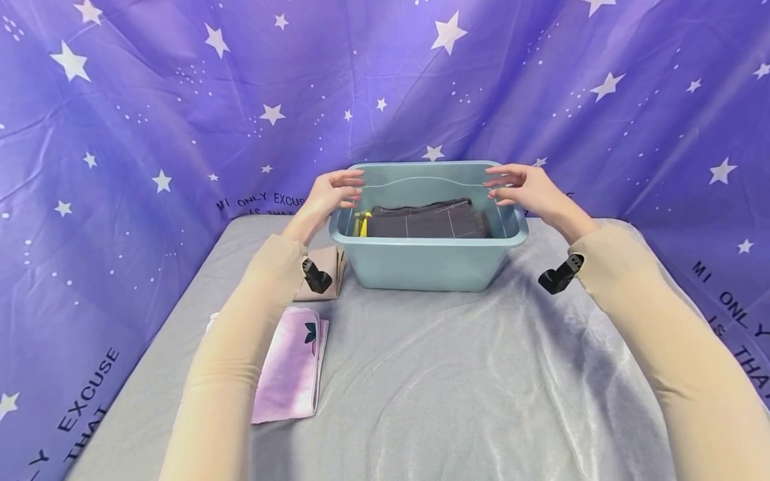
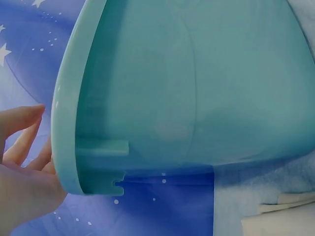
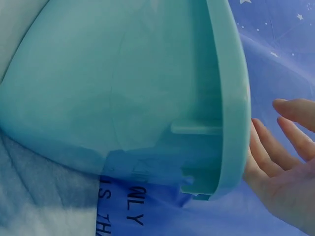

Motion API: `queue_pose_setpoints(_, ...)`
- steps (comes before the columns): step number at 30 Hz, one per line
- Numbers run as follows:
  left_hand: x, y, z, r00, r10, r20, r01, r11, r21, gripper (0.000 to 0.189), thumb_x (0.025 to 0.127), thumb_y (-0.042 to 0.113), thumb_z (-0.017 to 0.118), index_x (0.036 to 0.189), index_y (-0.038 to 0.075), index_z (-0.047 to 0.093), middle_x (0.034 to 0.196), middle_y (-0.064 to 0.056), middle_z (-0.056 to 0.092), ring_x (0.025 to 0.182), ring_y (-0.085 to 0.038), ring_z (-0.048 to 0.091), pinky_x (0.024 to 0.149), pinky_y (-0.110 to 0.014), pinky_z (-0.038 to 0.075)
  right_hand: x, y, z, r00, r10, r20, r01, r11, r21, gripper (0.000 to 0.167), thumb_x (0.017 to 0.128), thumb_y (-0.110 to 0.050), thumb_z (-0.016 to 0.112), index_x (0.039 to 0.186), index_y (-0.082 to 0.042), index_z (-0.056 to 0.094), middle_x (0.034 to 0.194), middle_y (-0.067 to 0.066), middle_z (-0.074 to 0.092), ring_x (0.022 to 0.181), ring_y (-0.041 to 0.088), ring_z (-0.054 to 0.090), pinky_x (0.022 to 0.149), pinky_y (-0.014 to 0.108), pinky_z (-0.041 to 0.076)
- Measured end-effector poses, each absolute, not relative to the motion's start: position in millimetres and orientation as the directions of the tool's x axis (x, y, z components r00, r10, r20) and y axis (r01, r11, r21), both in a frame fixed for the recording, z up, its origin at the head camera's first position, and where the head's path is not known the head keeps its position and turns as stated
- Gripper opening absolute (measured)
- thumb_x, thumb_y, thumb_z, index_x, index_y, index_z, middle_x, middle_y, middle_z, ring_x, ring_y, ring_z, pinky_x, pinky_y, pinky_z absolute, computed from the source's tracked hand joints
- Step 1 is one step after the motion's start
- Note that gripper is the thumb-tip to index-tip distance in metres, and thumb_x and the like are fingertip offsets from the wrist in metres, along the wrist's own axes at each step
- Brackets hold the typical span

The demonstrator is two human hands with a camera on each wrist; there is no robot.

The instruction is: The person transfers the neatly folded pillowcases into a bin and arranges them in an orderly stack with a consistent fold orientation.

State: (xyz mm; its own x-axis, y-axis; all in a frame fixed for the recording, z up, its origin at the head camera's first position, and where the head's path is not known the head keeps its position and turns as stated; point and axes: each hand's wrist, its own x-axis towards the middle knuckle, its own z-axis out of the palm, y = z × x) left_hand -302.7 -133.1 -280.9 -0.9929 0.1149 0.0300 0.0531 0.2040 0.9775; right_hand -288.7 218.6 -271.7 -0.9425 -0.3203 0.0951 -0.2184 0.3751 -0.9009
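Observation:
A blue-green plastic bin (image 1: pixel 427 267) stands at the back of the grey cloth-covered surface. Inside it lies a folded dark grey checked cloth (image 1: pixel 430 220), with a yellow item (image 1: pixel 363 224) at its left end. My left hand (image 1: pixel 329 194) is over the bin's left end, fingers relaxed and pointing inward. At the opposite end, my right hand (image 1: pixel 526 189) mirrors it with loosely bent fingers. Both wrist views show the hands beside the bin's rim (image 2: pixel 66 108), thumbs apart from it and some fingers partly hidden behind it. Neither hand grips anything.
Left of the bin lies a folded beige cloth (image 1: pixel 325 270), partly behind the left forearm. Nearer the front is a folded pink-and-white cloth (image 1: pixel 291 367) with a dark leaf print. A purple star-patterned curtain (image 1: pixel 385 80) hangs behind and along both sides.

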Motion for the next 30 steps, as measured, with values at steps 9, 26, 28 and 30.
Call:
queue_pose_setpoints(9,-289.6,-139.3,-282.6,-0.988,0.124,0.087,0.106,0.154,0.982,0.036,0.084,-0.003,0.052,0.12,0.001,0.053,0.114,-0.02,0.056,0.073,-0.012,0.061,0.076,-0.034,0.05,-275.5,211.4,-271.5,-0.932,-0.335,0.14,-0.269,0.378,-0.886,0.035,0.087,-0.009,0.054,0.121,0.0,0.05,0.091,-0.008,0.065,0.078,0.002,0.061,0.068,0.022,0.05)
queue_pose_setpoints(26,-260.8,-151.6,-284.8,-0.965,0.147,0.215,0.231,0.1,0.968,0.03,0.082,0.0,0.056,0.112,-0.004,0.056,0.096,-0.01,0.065,0.072,-0.015,0.062,0.066,-0.027,0.052,-254.9,200.2,-274.0,-0.905,-0.371,0.21,-0.327,0.286,-0.901,0.026,0.084,-0.009,0.059,0.11,-0.009,0.06,0.086,-0.01,0.066,0.079,0.008,0.062,0.069,0.021,0.049)
queue_pose_setpoints(28,-256.6,-153.9,-286.0,-0.96,0.159,0.23,0.247,0.097,0.964,0.031,0.082,0.001,0.057,0.113,-0.005,0.055,0.094,-0.005,0.065,0.071,-0.013,0.062,0.066,-0.026,0.051,-252.1,198.1,-273.9,-0.902,-0.377,0.211,-0.327,0.277,-0.903,0.025,0.084,-0.009,0.059,0.11,-0.009,0.06,0.086,-0.01,0.066,0.079,0.008,0.063,0.07,0.021,0.05)
queue_pose_setpoints(30,-252.5,-156.5,-287.2,-0.955,0.163,0.247,0.264,0.09,0.96,0.032,0.082,0.001,0.057,0.113,-0.007,0.054,0.093,-0.004,0.065,0.071,-0.015,0.062,0.065,-0.026,0.051,-249.2,196.0,-273.8,-0.9,-0.38,0.213,-0.326,0.262,-0.908,0.025,0.084,-0.009,0.059,0.109,-0.009,0.06,0.087,-0.009,0.066,0.079,0.008,0.063,0.07,0.022,0.05)
